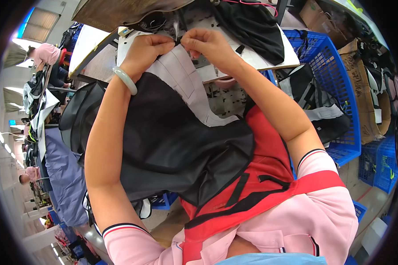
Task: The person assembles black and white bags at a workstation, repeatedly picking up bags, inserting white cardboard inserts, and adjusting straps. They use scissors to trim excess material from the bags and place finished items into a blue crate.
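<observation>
A large piece of black fabric [163, 132] drapes from the worktable down over my lap. Along its upper edge runs a pale grey, marked strip [179, 73] that curves toward the right. My left hand [151, 52] pinches the strip's top end, thumb against fingers, with a pale bangle on that wrist. Close by on the right, my right hand [206, 47] also pinches at this end, fingertips nearly meeting the left ones. The exact edge between the fingertips is small and partly hidden. Just beyond them stands what looks like a sewing machine [135, 13], cut off by the top edge.
More black fabric [256, 33] lies on the white tabletop [289, 51] at the right. Beside it stands a blue plastic basket [340, 88] with black and grey pieces, then a cardboard box [358, 84]. A red apron [269, 145] covers my lap. Another person [48, 55] sits far left.
</observation>
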`<action>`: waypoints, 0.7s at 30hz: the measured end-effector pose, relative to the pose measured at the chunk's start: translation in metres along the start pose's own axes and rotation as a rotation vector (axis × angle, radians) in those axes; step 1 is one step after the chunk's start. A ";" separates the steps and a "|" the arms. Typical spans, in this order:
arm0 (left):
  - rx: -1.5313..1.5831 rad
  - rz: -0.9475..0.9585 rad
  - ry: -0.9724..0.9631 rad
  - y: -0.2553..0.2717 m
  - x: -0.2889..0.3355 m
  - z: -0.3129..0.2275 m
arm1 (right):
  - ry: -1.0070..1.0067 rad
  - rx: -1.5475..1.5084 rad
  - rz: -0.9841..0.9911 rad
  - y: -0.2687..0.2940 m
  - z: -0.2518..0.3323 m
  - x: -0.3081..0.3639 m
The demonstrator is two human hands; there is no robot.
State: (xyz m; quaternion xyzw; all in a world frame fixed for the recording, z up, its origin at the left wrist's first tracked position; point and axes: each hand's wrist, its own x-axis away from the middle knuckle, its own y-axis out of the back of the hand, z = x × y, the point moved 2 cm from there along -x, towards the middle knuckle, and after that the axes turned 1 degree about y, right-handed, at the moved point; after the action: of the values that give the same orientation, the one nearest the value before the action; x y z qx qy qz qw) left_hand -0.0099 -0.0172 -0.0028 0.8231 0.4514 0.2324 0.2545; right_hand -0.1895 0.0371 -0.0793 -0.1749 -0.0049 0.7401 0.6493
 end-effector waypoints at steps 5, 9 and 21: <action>0.028 -0.018 -0.073 0.008 -0.005 -0.001 | 0.062 -0.045 -0.015 -0.003 -0.004 -0.011; 0.046 -0.027 -0.055 0.009 0.002 -0.006 | 0.019 -0.332 -0.206 -0.003 -0.017 -0.008; -0.009 0.284 -0.198 -0.052 0.237 -0.070 | -0.163 0.513 0.043 0.017 -0.066 0.155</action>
State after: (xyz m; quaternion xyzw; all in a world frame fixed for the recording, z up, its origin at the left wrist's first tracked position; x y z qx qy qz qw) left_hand 0.0297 0.2256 0.0537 0.8964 0.3021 0.1857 0.2659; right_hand -0.2036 0.1695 -0.1847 0.0554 0.1345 0.7425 0.6539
